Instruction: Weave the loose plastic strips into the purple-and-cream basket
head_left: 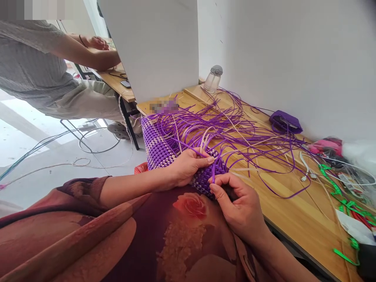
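A woven piece (160, 147) in purple with cream flecks rests between my body and the table edge, its many loose purple and cream strands (205, 117) spreading over the table. My left hand (189, 166) is closed at its upper rim, thumb and fingers pinching a purple strand. Just right of it and a little lower, my right hand (235, 196) pinches a flat purple strip that runs up toward the left fingertips. Part of the weave is hidden behind both hands.
The wooden table (293, 219) carries a clear bottle (213, 79), a purple pouch (285, 122), a white cable (307, 168), green ties (333, 184) and plastic bags at the right. A white partition (158, 47) stands behind. At the left, a person (35, 66) sits at another table.
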Tool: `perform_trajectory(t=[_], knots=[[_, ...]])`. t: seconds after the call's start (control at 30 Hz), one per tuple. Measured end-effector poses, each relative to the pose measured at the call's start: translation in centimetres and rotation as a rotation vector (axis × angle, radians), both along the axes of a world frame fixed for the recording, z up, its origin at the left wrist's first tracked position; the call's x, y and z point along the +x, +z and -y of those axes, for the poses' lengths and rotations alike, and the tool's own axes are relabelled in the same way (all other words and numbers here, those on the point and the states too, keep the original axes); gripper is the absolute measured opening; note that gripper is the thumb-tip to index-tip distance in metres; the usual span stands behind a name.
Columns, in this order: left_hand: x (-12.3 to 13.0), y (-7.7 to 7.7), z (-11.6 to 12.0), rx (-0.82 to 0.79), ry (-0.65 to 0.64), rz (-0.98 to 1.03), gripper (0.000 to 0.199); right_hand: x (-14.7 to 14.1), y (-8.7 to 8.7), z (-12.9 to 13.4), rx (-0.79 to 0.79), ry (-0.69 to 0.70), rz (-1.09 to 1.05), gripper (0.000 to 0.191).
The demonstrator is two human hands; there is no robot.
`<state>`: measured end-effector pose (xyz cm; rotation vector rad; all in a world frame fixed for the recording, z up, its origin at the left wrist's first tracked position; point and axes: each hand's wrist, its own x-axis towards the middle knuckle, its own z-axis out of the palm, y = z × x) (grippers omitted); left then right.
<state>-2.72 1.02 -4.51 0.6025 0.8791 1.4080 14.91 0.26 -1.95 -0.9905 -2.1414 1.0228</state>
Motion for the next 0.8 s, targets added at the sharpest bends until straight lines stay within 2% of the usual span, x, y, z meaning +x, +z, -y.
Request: perform_trajectory(t=[0.1,0.23,0.33,0.47,0.6,0.7,0.8], knots=[[-1.0,0.1,0.0,-0.012,-0.123,-0.048,0.033,0.1,-0.3,0.0,-0.097,-0.026,-0.044,0.019],[-1.7,0.3,0.1,-0.06,-0.296,-0.068,0.037,-0.1,0.1,0.0,-0.146,-0.012,-0.116,0.016],[-1.3,0.2,0.1,-0.057,-0.226,-0.05,0.037,-0.6,0.6,0.1,-0.204,-0.026,-0.167,0.02],[-0.1,0.0,0.0,-0.051,-0.053,-0.06,0.039,-1.2,1.3,0.1,-0.44,-0.015,-0.16,0.03],[0.5,0.0,0.0,-0.058,-0.072,-0.018,0.041,-1.0,1.7,0.1,-0.626,-0.001,-0.111,0.036],[0.2,0.2,0.1,-0.057,-0.102,0.02,0.041,-0.4,1.9,-0.2,-0.596,-0.004,-0.064,0.036],[0.0,0.4,0.2,-0.045,-0.116,0.083,0.04,0.5,2.5,-1.0,-0.399,-0.014,0.021,0.031]])
